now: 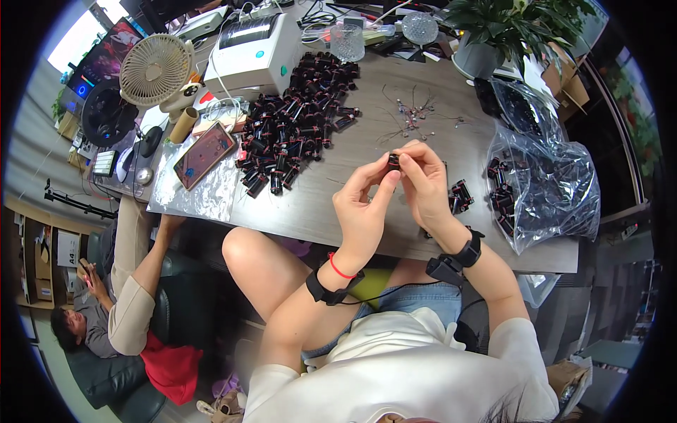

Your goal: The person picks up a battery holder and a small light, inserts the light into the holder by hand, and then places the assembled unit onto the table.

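Above the table's near edge, my left hand [363, 204] and my right hand [429, 185] meet, pinching a small dark cylindrical part [393, 161] between thumbs and fingertips. Much of that part is hidden by the fingers. To the left lies a large heap of black cylindrical parts with red rings [293, 127]. Just beyond my hands, several small components with thin wire leads [415, 116] are scattered on the table. Beside my right hand sit a few more black cylindrical parts [460, 196].
A clear plastic bag [557, 187] holding black parts lies on the right. A phone [204, 156] rests on the left, near a cardboard tube [183, 125]. Behind stand a white printer-like box [254, 53], a fan [156, 69] and a potted plant [476, 58]. Another person [99, 321] reclines at lower left.
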The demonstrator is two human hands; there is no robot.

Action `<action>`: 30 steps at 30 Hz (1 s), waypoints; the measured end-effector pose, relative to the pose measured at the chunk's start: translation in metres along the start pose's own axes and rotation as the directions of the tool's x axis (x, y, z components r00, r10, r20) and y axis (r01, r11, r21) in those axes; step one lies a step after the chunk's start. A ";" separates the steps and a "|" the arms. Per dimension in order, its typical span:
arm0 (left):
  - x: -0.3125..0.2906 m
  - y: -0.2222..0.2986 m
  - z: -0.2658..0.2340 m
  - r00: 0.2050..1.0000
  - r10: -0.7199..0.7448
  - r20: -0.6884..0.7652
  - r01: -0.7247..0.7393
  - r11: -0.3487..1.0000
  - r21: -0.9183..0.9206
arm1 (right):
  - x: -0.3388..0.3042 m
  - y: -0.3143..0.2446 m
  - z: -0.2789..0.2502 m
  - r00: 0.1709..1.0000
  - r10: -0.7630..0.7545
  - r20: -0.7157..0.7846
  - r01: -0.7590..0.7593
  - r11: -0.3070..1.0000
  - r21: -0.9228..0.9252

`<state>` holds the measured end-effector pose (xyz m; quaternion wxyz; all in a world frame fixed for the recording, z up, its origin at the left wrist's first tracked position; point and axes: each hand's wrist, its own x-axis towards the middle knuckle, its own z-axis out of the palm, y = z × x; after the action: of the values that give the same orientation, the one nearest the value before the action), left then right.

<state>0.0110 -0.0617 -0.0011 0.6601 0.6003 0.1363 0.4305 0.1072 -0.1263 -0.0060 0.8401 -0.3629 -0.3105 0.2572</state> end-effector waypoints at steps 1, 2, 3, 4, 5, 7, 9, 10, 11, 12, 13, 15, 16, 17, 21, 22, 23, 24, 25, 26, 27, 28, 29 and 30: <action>-0.001 0.000 0.001 1.000 -0.007 -0.009 0.006 0.999 -0.049 | 0.000 0.001 0.001 1.000 -0.005 -0.002 0.005 1.000 -0.002; -0.001 0.000 0.002 1.000 -0.013 -0.018 0.012 0.995 -0.099 | 0.000 0.001 0.003 1.000 0.007 0.015 -0.007 1.000 0.019; -0.001 0.000 0.004 1.000 -0.010 -0.012 0.009 0.995 -0.101 | 0.000 0.001 0.004 0.999 0.018 0.034 -0.019 0.999 0.041; 0.001 0.000 0.004 1.000 -0.009 -0.008 0.008 0.997 -0.071 | 0.000 -0.001 0.004 0.998 0.028 0.053 -0.031 0.998 0.062; 0.002 0.002 0.004 1.000 -0.009 -0.005 0.008 0.999 -0.043 | 0.001 -0.003 0.003 0.998 0.022 0.052 -0.025 0.998 0.059; 0.010 0.007 0.001 1.000 -0.002 0.004 0.002 1.000 -0.015 | 0.011 -0.007 -0.003 0.992 0.124 0.018 -0.124 0.992 0.030; 0.029 0.019 -0.011 0.991 0.010 0.130 -0.041 0.969 0.242 | 0.031 -0.014 -0.017 0.987 0.164 0.001 -0.164 0.986 0.017; 0.039 0.025 -0.023 0.983 0.003 0.184 -0.072 0.927 0.368 | 0.048 -0.019 -0.032 0.987 0.162 0.019 -0.153 0.957 -0.248; 0.050 0.027 -0.035 0.983 0.008 0.182 -0.076 0.926 0.369 | 0.064 -0.027 -0.050 0.986 0.165 0.037 -0.125 0.858 -0.498; 0.062 0.026 -0.047 0.989 0.002 0.148 -0.073 0.875 0.478 | 0.081 -0.034 -0.070 0.990 0.142 0.005 -0.102 0.734 -0.672; 0.074 0.023 -0.060 0.994 -0.001 0.109 -0.063 0.811 0.582 | 0.096 -0.037 -0.091 0.993 0.114 -0.019 -0.082 0.576 -0.813; 0.103 0.006 -0.081 0.975 0.115 0.189 -0.217 0.660 0.719 | 0.117 -0.039 -0.143 0.995 0.025 -0.101 -0.104 0.244 -0.964; 0.113 -0.005 -0.087 0.936 0.200 0.288 -0.350 0.464 0.814 | 0.123 -0.033 -0.160 0.994 0.021 -0.106 -0.108 0.237 -0.965; 0.118 -0.012 -0.090 0.936 0.204 0.288 -0.351 0.465 0.813 | 0.129 -0.027 -0.171 0.997 -0.010 -0.079 -0.077 0.154 -0.985; 0.125 -0.024 -0.099 0.770 0.497 0.400 -0.465 0.007 0.885 | 0.139 -0.013 -0.178 0.998 -0.068 0.006 0.004 -0.024 -1.000; 0.115 -0.016 -0.093 0.801 0.421 0.426 -0.518 0.131 0.845 | 0.135 -0.014 -0.171 0.997 -0.077 0.027 0.024 -0.038 -0.999; 0.105 -0.010 -0.087 0.819 0.343 0.460 -0.553 0.261 0.791 | 0.130 -0.016 -0.165 0.995 -0.088 0.044 0.040 -0.053 -0.998; 0.096 -0.008 -0.084 0.851 0.129 0.509 -0.504 0.469 0.725 | 0.124 -0.020 -0.162 0.995 -0.087 0.041 0.036 -0.053 -0.998; 0.085 -0.001 -0.084 0.821 -0.079 0.566 -0.391 0.644 0.658 | 0.116 -0.026 -0.150 0.998 0.041 0.054 0.057 -0.052 -0.997; 0.076 0.006 -0.079 0.822 -0.079 0.564 -0.390 0.643 0.659 | 0.107 -0.036 -0.138 0.984 0.166 0.064 0.074 -0.054 -0.996; 0.067 0.010 -0.075 0.720 -0.208 0.663 -0.358 0.707 0.610 | 0.093 -0.048 -0.118 0.935 0.349 0.064 0.073 -0.013 -0.997; 0.060 0.010 -0.072 0.586 -0.316 0.746 -0.309 0.764 0.566 | 0.079 -0.058 -0.097 0.851 0.520 0.071 0.066 0.028 -0.997; 0.055 0.008 -0.067 0.585 -0.311 0.749 -0.309 0.769 0.560 | 0.065 -0.071 -0.077 0.821 0.548 0.159 0.136 0.082 -0.987; 0.051 0.001 -0.062 0.596 -0.311 0.741 -0.364 0.718 0.593 | 0.052 -0.075 -0.064 0.783 0.572 0.245 0.201 0.140 -0.970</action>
<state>-0.0025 0.0179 0.0021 0.3641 0.9299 -0.0346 0.0389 0.2030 -0.1663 0.0336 0.2207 -0.7547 -0.5844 0.2007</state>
